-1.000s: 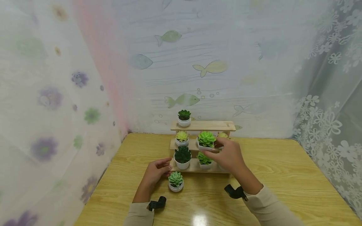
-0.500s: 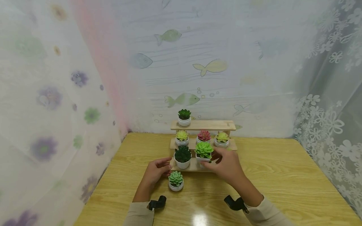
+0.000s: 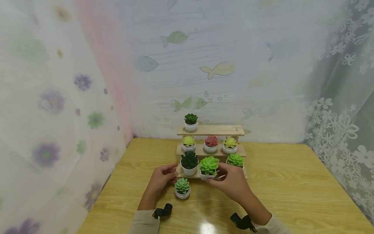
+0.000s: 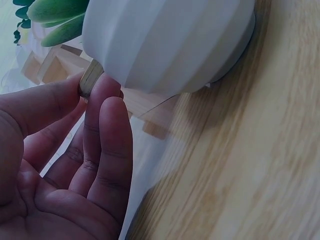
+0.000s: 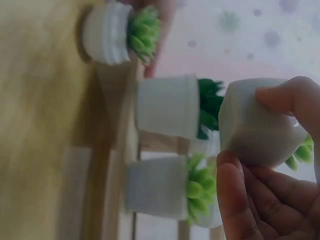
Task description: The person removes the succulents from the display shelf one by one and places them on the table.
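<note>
- Right hand: thumb and fingers pinch the white angular pot of a bright green succulent, one on each side of its wall.
- Location: held in the air by the front of the lowest shelf; in the head view, between the dark green succulent and the light green succulent.
- Left hand: thumb and forefinger pinch the left end of the lowest shelf of the wooden stand.
- Handling (judgement): probably light; pot stiff, smooth, perhaps slightly slippery; leaves likely softer and easily bent. Pot material, hence fragility, cannot be told.
- Hold (judgement): best on opposite pot walls, below the rim, clear of leaves and base.
</note>
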`<action>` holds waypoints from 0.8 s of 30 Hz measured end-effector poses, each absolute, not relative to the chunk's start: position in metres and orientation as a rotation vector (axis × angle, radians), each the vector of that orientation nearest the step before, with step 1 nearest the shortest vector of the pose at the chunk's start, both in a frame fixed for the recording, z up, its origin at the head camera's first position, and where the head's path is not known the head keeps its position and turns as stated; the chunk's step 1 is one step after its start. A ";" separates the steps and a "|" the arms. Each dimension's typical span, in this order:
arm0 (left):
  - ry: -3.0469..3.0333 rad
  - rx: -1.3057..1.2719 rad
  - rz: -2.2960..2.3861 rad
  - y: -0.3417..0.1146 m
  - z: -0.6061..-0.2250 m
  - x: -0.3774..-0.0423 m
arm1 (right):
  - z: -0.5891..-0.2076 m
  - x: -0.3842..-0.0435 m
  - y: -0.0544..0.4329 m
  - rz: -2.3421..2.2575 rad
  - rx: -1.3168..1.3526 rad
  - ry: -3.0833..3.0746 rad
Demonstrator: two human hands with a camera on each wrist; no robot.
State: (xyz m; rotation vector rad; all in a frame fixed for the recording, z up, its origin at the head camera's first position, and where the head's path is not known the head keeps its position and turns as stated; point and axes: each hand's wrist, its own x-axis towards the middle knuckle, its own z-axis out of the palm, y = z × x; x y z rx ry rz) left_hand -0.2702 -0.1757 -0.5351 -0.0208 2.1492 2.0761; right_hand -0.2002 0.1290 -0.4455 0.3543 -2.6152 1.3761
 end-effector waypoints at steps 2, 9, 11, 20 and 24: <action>2.143 -0.018 2.086 -0.176 -0.536 -0.270 | -0.452 -0.198 0.127 1.407 0.378 -2.618; 2.132 -0.019 2.097 -0.175 -0.536 -0.271 | -0.471 -0.196 0.119 1.531 0.413 -2.650; 2.132 -0.014 2.100 -0.175 -0.536 -0.272 | -0.475 -0.196 0.117 1.539 0.415 -2.650; 2.139 -0.008 2.097 -0.174 -0.535 -0.270 | -0.498 -0.198 0.115 1.551 0.415 -2.691; 2.138 -0.009 2.100 -0.175 -0.536 -0.270 | -0.509 -0.201 0.115 1.559 0.406 -2.720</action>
